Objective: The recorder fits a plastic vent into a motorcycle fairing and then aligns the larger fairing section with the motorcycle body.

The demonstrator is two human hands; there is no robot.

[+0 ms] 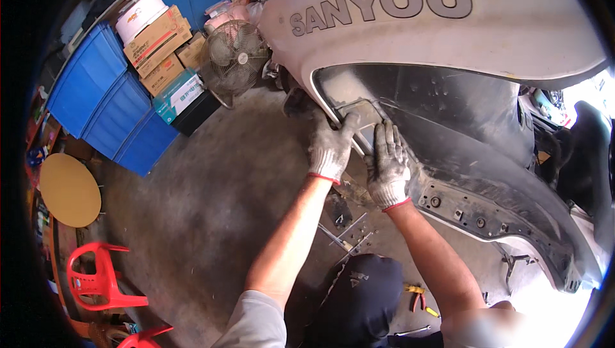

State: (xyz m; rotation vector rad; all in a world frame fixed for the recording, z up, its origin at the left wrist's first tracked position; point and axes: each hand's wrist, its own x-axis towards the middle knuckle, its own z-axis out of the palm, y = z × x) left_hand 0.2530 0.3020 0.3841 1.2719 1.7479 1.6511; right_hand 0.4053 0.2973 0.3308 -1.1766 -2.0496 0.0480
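Cloth sleeve (256,323), knit-gloved left hand (330,143), right hand (388,161), curved pale panel (410,37)

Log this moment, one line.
left hand: gloved, at body panel edge | right hand: gloved, same edge | pliers: on floor | fan: beside boxes

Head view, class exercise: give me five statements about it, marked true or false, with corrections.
1. The left hand and right hand wear gloves. True.
2. The right hand holds the red-handled tool. False: it rests on the bodywork; the red-handled tool lies on the floor.
3. The stacked bins are blue. True.
4. The plastic chairs are green. False: these chairs are red.
5. A fan stands beside cardboard boxes. True.
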